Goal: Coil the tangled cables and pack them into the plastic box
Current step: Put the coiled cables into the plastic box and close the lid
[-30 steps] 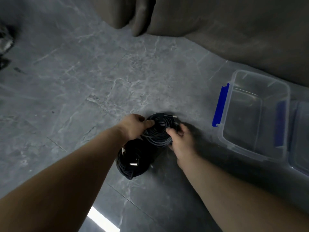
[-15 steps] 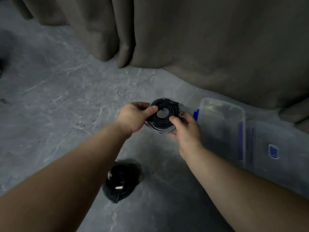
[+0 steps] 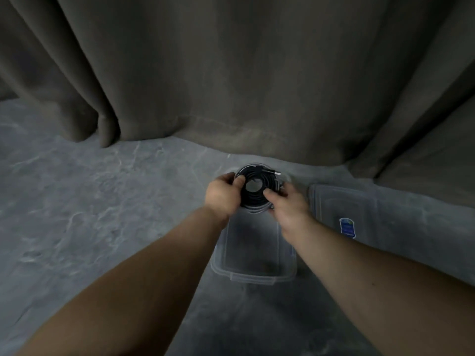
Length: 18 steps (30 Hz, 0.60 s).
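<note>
A black cable wound into a round coil hangs between both hands over the far end of the clear plastic box. My left hand grips the coil's left side, thumb on top. My right hand pinches its right side. A metal plug tip sticks out at the coil's upper right. The box stands open on the grey floor beneath my forearms, and its inside looks bare where visible.
The box's clear lid, with a blue sticker, lies flat on the floor right of the box. A heavy brown curtain hangs just behind, reaching the grey marbled floor.
Both hands lifted the coil off the floor and carried it right, over the plastic box. The view swung up and right; the second black coil on the floor is out of sight.
</note>
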{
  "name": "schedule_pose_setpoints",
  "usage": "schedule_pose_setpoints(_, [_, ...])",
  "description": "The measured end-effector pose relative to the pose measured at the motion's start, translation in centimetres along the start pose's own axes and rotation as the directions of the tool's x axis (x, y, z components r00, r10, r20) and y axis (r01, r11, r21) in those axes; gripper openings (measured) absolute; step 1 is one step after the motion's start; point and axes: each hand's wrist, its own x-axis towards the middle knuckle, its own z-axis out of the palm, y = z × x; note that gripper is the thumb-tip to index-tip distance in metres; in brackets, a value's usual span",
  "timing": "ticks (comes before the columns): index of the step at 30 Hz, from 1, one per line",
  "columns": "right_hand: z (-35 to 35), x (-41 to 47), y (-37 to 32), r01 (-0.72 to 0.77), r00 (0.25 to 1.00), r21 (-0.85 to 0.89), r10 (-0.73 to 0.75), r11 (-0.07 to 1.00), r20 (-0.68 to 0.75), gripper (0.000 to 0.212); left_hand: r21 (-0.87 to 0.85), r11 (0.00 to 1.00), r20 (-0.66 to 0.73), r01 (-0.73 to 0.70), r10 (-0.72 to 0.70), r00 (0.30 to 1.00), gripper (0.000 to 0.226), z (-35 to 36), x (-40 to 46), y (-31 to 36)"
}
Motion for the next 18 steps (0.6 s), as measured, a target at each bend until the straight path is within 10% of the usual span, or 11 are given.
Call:
schedule_pose_setpoints(5, [-0.1, 2.0, 3.2, -0.064, 0.998, -0.016, 0.064, 0.998, 0.005, 0.02, 0.054, 0.998, -0.034, 0.036, -0.034, 0.999, 0.042, 2.0, 1.2, -2.3])
schedule_pose_setpoints(9, [0.4, 3.0, 3.9, -0.121, 0.993, -0.103, 0.121, 0.987, -0.011, 0.061, 0.08, 0.995, -0.062, 0.062, -0.057, 0.996, 0.044, 3.0, 1.9, -3.8])
schedule_pose_setpoints(18, [0.8, 4.4, 5.3, -0.078, 0.997, -0.271, 0.08, 0.959, -0.007, 0.059, 0.213, 0.977, -0.048, 0.012, -0.002, 0.999, 0.047, 3.7, 2.1, -6.9])
